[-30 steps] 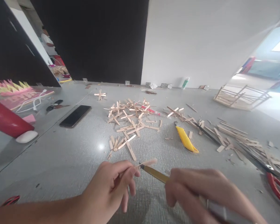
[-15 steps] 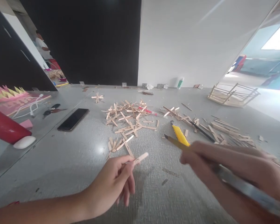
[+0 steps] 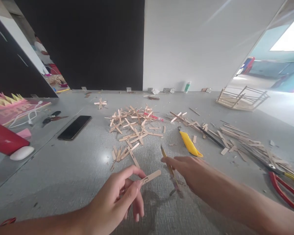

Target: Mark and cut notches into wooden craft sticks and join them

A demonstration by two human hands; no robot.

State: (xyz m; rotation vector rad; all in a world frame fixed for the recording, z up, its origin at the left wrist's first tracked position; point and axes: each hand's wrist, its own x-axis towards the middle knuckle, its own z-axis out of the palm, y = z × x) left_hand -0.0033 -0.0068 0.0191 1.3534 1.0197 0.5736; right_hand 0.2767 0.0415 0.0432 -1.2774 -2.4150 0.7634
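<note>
My left hand (image 3: 122, 192) pinches a short wooden craft stick (image 3: 152, 177) between thumb and fingers. A dark angular mark shows on the stick near my fingertips. My right hand (image 3: 183, 166) is closed around a slim tool (image 3: 164, 153) with a dark pointed tip and a yellowish-brown shaft. The tip points up and away from me; its lower end is blurred, and its exact kind is unclear. The tool is just right of the stick, apart from it. Beyond both hands lies a pile of craft sticks (image 3: 129, 125), some crossed into stars.
A yellow utility knife (image 3: 189, 143) lies past my right hand. Red-handled pliers (image 3: 281, 189) and thin sticks (image 3: 235, 132) are at right, a stick frame (image 3: 242, 99) behind. On the left are a phone (image 3: 74, 128) and a red cylinder (image 3: 5, 137). A person (image 3: 41, 49) stands far off.
My right hand has swung left with the tool, close to the stick, and the tool now stands more upright. My left hand has shifted slightly nearer, still pinching the stick. The pliers have come into view.
</note>
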